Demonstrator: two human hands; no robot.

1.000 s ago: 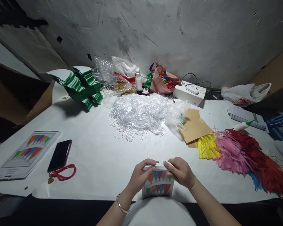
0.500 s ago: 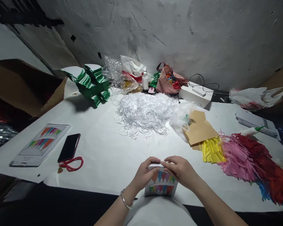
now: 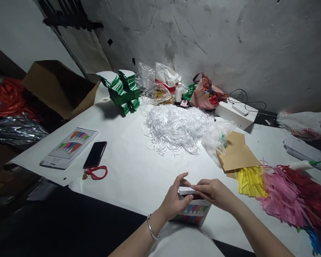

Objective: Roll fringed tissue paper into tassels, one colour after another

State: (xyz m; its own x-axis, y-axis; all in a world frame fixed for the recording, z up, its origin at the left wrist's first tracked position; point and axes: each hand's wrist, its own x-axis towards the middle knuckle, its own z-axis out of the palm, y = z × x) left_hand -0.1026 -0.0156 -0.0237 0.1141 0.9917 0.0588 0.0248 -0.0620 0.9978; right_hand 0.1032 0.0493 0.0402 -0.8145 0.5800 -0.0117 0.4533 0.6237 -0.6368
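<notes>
A thin printed box with rows of coloured tassels on its face stands upright against my body at the table's front edge. My left hand grips its upper left side, thumb in front and fingers behind a white flap at the top. From the other side my right hand pinches the flap's right end with its fingertips. Beneath the flap is a dark gap. Beyond the hands lies a large heap of shiny white string.
At left lie a similar printed packet and a phone with a red strap. Green-edged paper pieces are stacked behind. On the right are brown envelopes, yellow strips, pink tassels and a glue bottle.
The view has turned left. My left fingers have lifted and spread somewhat, the white flap now shows more between my hands, and the box is tilted more.
</notes>
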